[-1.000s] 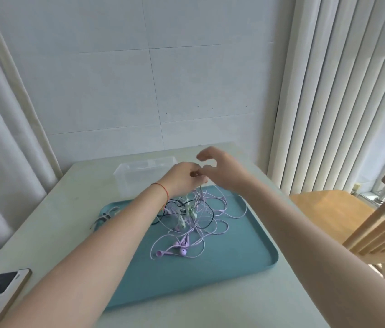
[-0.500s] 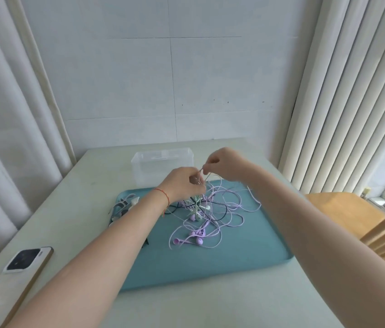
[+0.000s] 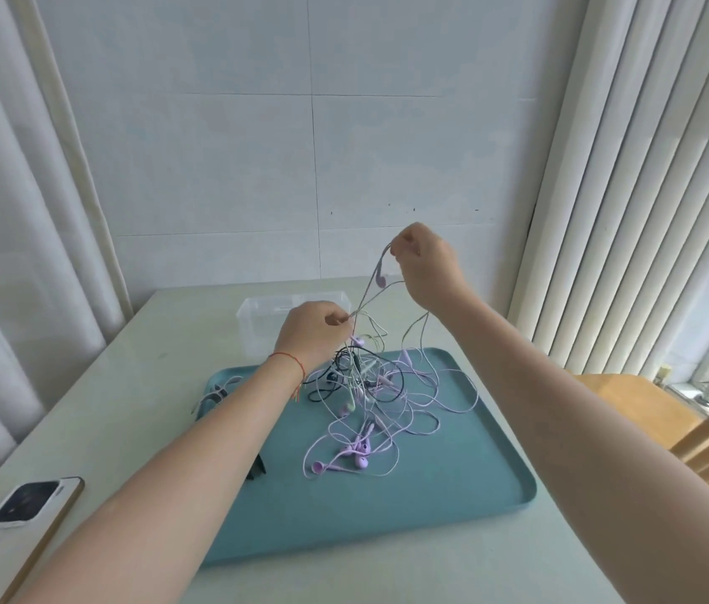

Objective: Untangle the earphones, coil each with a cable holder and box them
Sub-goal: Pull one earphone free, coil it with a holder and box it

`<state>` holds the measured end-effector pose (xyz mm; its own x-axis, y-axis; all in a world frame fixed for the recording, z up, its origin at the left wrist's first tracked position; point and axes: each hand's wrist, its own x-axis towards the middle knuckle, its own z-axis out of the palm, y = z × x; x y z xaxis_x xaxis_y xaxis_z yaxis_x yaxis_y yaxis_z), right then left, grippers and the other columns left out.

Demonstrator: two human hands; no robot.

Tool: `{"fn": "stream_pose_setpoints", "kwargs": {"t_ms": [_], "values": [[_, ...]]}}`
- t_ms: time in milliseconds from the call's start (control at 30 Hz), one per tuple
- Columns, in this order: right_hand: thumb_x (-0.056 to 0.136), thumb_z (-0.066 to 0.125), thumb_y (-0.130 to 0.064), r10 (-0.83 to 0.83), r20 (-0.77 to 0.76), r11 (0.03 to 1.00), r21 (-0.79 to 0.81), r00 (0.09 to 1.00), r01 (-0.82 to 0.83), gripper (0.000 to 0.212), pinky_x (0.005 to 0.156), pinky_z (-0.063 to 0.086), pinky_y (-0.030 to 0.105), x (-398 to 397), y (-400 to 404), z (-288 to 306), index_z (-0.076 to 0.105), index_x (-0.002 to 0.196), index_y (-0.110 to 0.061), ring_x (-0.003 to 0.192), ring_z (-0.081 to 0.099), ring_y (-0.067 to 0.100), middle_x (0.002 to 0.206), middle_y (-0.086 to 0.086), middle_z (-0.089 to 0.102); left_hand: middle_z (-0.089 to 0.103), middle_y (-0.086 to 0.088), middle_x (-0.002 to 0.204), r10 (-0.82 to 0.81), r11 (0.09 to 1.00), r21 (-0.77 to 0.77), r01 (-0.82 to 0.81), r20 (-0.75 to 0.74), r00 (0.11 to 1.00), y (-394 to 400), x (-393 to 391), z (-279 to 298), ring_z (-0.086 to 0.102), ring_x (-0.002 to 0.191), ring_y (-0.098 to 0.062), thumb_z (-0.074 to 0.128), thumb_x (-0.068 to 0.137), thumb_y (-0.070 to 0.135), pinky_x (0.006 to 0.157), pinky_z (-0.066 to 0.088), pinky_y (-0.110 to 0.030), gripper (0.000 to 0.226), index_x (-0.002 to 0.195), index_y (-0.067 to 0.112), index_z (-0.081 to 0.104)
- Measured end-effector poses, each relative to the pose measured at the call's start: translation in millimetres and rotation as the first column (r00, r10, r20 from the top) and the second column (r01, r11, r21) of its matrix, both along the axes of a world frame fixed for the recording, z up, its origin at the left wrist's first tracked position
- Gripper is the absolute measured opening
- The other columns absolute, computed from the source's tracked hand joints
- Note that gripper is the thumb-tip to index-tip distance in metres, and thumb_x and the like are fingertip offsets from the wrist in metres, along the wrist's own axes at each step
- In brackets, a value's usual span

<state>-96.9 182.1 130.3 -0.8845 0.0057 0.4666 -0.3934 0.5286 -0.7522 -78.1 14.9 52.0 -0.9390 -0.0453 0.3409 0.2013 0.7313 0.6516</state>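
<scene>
Barely begun: both hands, left hand point(image 3: 315, 331) and right hand point(image 3: 426, 265), pinch cables lifted from the tangled earphones point(image 3: 370, 398) on the tray point(image 3: 387, 516) mid-desk, while the box point(image 3: 265, 316) by the desk's far edge waits.

Open tray point(image 3: 452, 507) floor near the front edge. Blocked farther back by tangled earphones point(image 3: 370, 403), with clear box point(image 3: 265, 316) just behind.

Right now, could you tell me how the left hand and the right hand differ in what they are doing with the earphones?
The right hand is raised higher, pinching a purple cable with an earbud dangling below its fingers; the left hand sits lower, near the clear box, pinching pale cables just above the tangle. The left wrist wears a red string; the right wrist is bare. Both pinch cables above the teal tray.
</scene>
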Motion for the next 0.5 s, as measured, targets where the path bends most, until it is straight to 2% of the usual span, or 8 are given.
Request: {"fn": "stream_pose_setpoints", "kwargs": {"t_ms": [100, 167, 233, 267, 300, 367, 433, 500], "values": [[0.093, 0.043, -0.013, 0.013, 0.048, 0.968, -0.25, 0.999, -0.001, 0.016, 0.06, 0.048, 0.032, -3, 4, 2, 0.058, 0.089, -0.009, 0.061, 0.059, 0.022, 0.065, 0.005, 0.062, 0.067, 0.009, 0.084, 0.027, 1.0, -0.008, -0.027, 0.029, 0.999, -6, -1, 2, 0.064, 0.09, -0.013, 0.067, 0.083, 0.024, 0.08, 0.049, -0.026, 0.004, 0.082, 0.024, 0.07], [0.091, 0.045, -0.013, -0.014, 0.059, 0.95, -0.312, 0.998, 0.032, 0.016, 0.052, 0.046, 0.031, -4, 8, 3, 0.059, 0.085, -0.011, 0.05, 0.051, 0.017, 0.063, 0.002, 0.056, 0.065, 0.009, 0.085, 0.008, 0.988, -0.151, 0.023, 0.2, 0.98, -11, 1, 4, 0.064, 0.093, -0.015, 0.073, 0.078, 0.024, 0.076, 0.047, -0.024, 0.006, 0.084, 0.024, 0.07], [0.09, 0.048, -0.015, 0.002, 0.098, 0.967, -0.254, 0.995, 0.023, 0.018, 0.048, 0.037, 0.026, -3, 11, 3, 0.061, 0.078, -0.016, 0.048, 0.042, 0.016, 0.06, -0.001, 0.052, 0.062, 0.008, 0.093, -0.049, 0.949, -0.261, 0.179, 0.437, 0.898, -15, 6, 9, 0.061, 0.096, -0.014, 0.081, 0.073, 0.032, 0.078, 0.045, -0.023, 0.032, 0.102, 0.021, 0.07], [0.089, 0.05, -0.015, 0.045, 0.138, 0.979, -0.204, 0.989, -0.016, 0.019, 0.046, 0.033, 0.024, -1, 11, 3, 0.063, 0.075, -0.017, 0.047, 0.04, 0.016, 0.058, 0.0, 0.05, 0.06, 0.006, 0.102, -0.099, 0.943, -0.228, 0.242, 0.502, 0.859, -16, 8, 12, 0.059, 0.101, -0.015, 0.083, 0.072, 0.035, 0.085, 0.045, -0.025, 0.047, 0.113, 0.021, 0.065], [0.089, 0.052, -0.015, 0.097, 0.187, 0.987, -0.143, 0.978, -0.071, 0.019, 0.044, 0.03, 0.022, 1, 10, 2, 0.064, 0.075, -0.016, 0.046, 0.038, 0.015, 0.057, 0.001, 0.049, 0.058, 0.003, 0.111, -0.176, 0.954, -0.124, 0.273, 0.505, 0.845, -16, 10, 15, 0.057, 0.107, -0.015, 0.084, 0.072, 0.036, 0.092, 0.044, -0.027, 0.057, 0.121, 0.022, 0.059], [0.09, 0.054, -0.015, 0.187, 0.28, 0.981, -0.004, 0.942, -0.193, 0.017, 0.042, 0.03, 0.02, 5, 9, 0, 0.068, 0.081, -0.013, 0.045, 0.037, 0.015, 0.057, 0.003, 0.05, 0.055, 0.0, 0.124, -0.328, 0.943, 0.193, 0.273, 0.385, 0.863, -10, 11, 21, 0.055, 0.114, -0.016, 0.081, 0.076, 0.028, 0.097, 0.044, -0.03, 0.06, 0.128, 0.024, 0.053], [0.091, 0.055, -0.018, 0.248, 0.341, 0.951, 0.092, 0.907, -0.295, 0.017, 0.04, 0.034, 0.02, 9, 6, -3, 0.069, 0.087, -0.009, 0.044, 0.04, 0.015, 0.057, 0.002, 0.053, 0.057, 0.0, 0.122, -0.37, 0.873, 0.415, 0.257, 0.218, 0.903, -1, 10, 26, 0.058, 0.107, -0.013, 0.075, 0.083, 0.019, 0.08, 0.048, -0.022, 0.05, 0.129, 0.024, 0.054], [0.092, 0.057, -0.021, 0.274, 0.376, 0.931, 0.128, 0.885, -0.342, 0.019, 0.041, 0.037, 0.02, 12, 3, -5, 0.069, 0.089, -0.007, 0.042, 0.044, 0.014, 0.058, 0.001, 0.055, 0.064, -0.002, 0.11, -0.355, 0.843, 0.464, 0.271, 0.102, 0.929, 6, 7, 28, 0.061, 0.095, -0.01, 0.07, 0.086, 0.011, 0.061, 0.046, -0.015, 0.036, 0.12, 0.018, 0.062]]}}
